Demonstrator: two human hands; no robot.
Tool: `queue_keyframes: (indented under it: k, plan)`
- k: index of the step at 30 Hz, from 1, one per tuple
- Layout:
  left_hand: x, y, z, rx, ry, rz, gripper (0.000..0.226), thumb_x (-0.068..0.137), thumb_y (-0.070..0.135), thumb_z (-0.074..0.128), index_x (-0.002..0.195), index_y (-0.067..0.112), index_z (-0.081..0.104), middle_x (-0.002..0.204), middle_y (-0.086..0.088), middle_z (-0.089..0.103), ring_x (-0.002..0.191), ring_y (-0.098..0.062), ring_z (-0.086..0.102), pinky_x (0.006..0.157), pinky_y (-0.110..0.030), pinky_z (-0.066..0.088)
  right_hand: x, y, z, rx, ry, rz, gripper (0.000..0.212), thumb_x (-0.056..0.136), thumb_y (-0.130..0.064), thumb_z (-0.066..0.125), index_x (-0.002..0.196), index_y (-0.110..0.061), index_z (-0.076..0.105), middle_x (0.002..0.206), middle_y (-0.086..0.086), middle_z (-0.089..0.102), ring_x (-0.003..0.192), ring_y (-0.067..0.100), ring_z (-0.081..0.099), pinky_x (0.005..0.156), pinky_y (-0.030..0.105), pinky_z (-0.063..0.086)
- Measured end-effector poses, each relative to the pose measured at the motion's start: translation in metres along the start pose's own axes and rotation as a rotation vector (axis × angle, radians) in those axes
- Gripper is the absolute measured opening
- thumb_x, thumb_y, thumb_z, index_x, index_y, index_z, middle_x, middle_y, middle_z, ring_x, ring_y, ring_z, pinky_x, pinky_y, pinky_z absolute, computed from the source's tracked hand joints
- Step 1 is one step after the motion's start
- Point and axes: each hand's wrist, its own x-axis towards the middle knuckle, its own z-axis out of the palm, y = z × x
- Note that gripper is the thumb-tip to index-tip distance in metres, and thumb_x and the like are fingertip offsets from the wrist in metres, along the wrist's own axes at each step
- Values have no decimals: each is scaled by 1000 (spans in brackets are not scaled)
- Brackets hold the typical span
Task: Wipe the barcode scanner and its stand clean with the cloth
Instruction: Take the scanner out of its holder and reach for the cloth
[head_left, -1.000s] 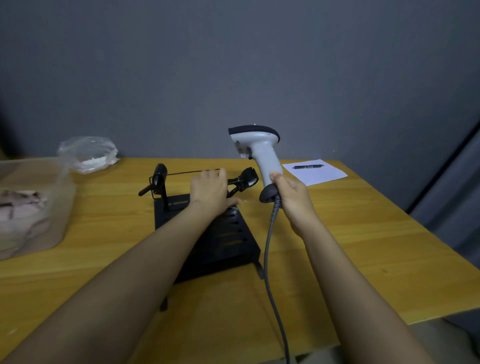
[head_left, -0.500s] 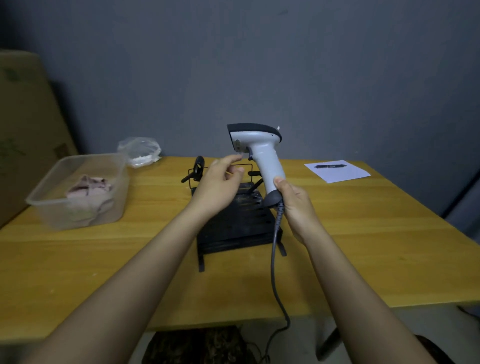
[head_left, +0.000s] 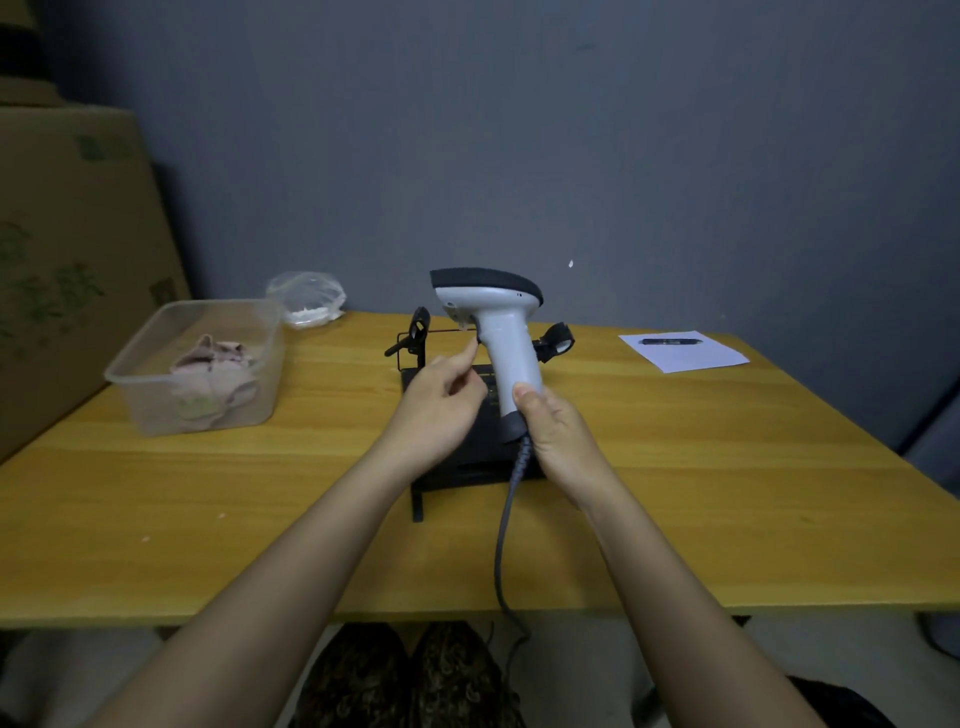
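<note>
— What's different on the wooden table (head_left: 675, 467) compared with a second ago?

— More of it is in sight now. The clear plastic tub (head_left: 156, 395) on the left has come fully into the picture, and the cloth (head_left: 215, 366) is bunched inside it, well apart from both hands. A crumpled plastic bag (head_left: 307, 298) sits just behind the tub.

— And the stand?

— The black stand (head_left: 470, 460) sits mid-table, no hand on it. A second ago the left hand was flat on its plate; it has let go and come up.

— Up to the scanner?

— Yes. The barcode scanner (head_left: 501, 332) is held upright above the stand, head pointing left, its grey cable (head_left: 506, 519) trailing over the near edge. The right hand (head_left: 558, 431) is wrapped closed round the bottom of the handle. The left hand (head_left: 436, 410) is loosely curled, holding nothing, one fingertip (head_left: 470, 351) touching the handle just under the head.

— So is anything being wiped?

— Not yet, I'd say. Neither hand has the cloth, so this looks like inspecting. The left hand is free, so fetching the cloth from the tub seems the likely next job

— Anything else out?

— A sheet of paper (head_left: 691, 358) with a pen (head_left: 670, 341) on it, far right
</note>
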Motion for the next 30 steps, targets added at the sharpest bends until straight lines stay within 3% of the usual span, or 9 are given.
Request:
queue_keyframes:
  k: [4,7,11,14,16,18,24,28,30]
  plan:
    - [-2,-2,2,-41,1,-11,53,96,20,42,147,28,30,99,-3,51,74,-5,48,64,-19,37,-7,2,13,0,26,-35,59,82,-59,40,97,-5,61,87,11,63,81,18,60,72,31,45]
    - [-2,-2,0,-22,-7,-17,52,97,21,40,147,31,30,100,-1,50,72,-6,48,62,-19,38,-8,2,13,-32,58,-57,53,87,-50,39,95,-2,60,84,12,61,78,20,58,69,32,43]
    - [1,-3,-16,-20,2,-53,48,97,24,40,144,35,36,122,-6,52,93,-14,56,87,-35,50,-4,-7,9,-89,75,-72,31,99,-34,42,82,-15,59,76,4,62,74,18,59,69,34,44]
    - [3,1,-30,-2,7,-76,48,96,25,41,144,33,37,128,-7,52,99,-16,57,96,-42,48,4,-15,8,-81,61,-69,39,97,-37,45,77,-7,61,74,7,64,72,22,60,69,35,45]
    - [2,2,-43,15,0,-77,48,95,24,43,143,28,40,137,-6,52,119,-18,53,106,-43,41,10,-25,11,-87,36,-87,46,93,-42,46,78,-1,60,74,11,61,70,25,58,68,35,43]
    - [0,3,-56,47,18,-91,45,96,23,44,141,24,44,139,-4,52,128,-21,48,110,-42,37,17,-36,16,-112,19,-106,41,92,-43,47,70,-9,55,70,11,54,65,23,51,65,34,37]
    - [-12,-10,-109,245,128,-81,35,97,24,42,129,22,56,130,-1,58,118,-16,52,96,-28,39,46,-60,53,-201,-62,-171,54,89,-47,45,70,3,54,68,28,55,59,30,48,61,33,33]
    - [-21,-32,-150,356,220,-92,32,96,28,44,123,21,60,118,0,61,98,-10,54,77,-23,40,68,-63,93,-161,-115,-125,65,82,-55,48,73,9,56,74,37,55,61,25,48,63,34,35]
    - [-21,-47,-170,395,288,-104,30,95,30,45,119,20,62,108,0,64,93,-13,57,83,-26,44,79,-64,113,-183,-147,-123,62,86,-49,48,75,11,59,76,37,59,61,25,50,63,32,37]
